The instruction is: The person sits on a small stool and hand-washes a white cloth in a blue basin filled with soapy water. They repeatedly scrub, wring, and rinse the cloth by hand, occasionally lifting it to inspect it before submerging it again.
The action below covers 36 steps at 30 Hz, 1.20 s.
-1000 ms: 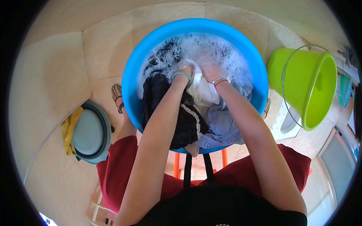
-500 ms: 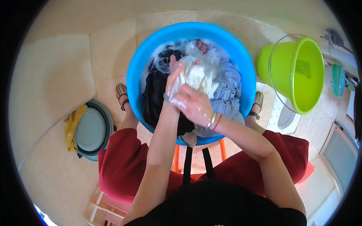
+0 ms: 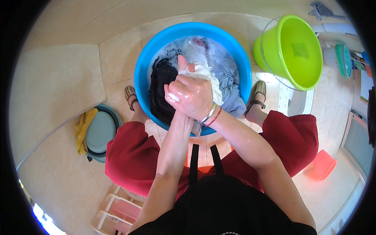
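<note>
White cloth (image 3: 207, 71) lies in blue tub (image 3: 141, 78), just beyond right hand (image 3: 194, 94), long axis slanting far-left to near-right, right fingers clamped over left hand (image 3: 182, 63), left fingers mostly hidden, closure cannot be told; black cloth (image 3: 161, 78) leftward, grey-blue cloth (image 3: 231, 87) rightward.

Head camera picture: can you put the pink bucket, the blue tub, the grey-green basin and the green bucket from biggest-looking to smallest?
1. Blue tub
2. Green bucket
3. Grey-green basin
4. Pink bucket

That's only how big they look here; real sizes could differ.
</note>
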Each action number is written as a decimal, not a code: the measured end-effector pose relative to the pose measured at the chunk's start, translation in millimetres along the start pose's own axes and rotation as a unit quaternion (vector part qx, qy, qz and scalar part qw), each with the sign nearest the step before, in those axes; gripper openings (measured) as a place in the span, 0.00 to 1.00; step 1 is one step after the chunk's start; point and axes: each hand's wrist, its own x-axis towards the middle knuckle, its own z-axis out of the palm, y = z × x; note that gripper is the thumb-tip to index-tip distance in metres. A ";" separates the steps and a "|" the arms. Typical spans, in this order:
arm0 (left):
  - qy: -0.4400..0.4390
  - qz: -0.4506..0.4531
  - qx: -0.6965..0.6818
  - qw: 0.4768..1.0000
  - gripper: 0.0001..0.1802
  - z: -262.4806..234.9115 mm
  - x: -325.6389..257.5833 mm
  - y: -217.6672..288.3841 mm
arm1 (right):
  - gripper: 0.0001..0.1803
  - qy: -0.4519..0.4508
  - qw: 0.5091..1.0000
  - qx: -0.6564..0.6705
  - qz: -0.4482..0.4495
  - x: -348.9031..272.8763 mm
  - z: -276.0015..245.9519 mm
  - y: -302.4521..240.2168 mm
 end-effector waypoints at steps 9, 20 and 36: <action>0.231 0.177 0.124 0.949 0.15 11.6 -16.0 -20.9 | 0.07 -0.010 0.991 0.057 0.119 -4.1 -8.2 35.9; 0.150 0.017 0.170 0.974 0.26 18.4 -40.3 17.4 | 0.16 0.052 0.790 0.299 0.533 -45.3 -28.5 105.7; -0.015 0.332 0.730 0.598 0.24 66.6 -25.9 103.5 | 0.15 0.015 0.739 0.571 0.357 13.5 -72.2 133.8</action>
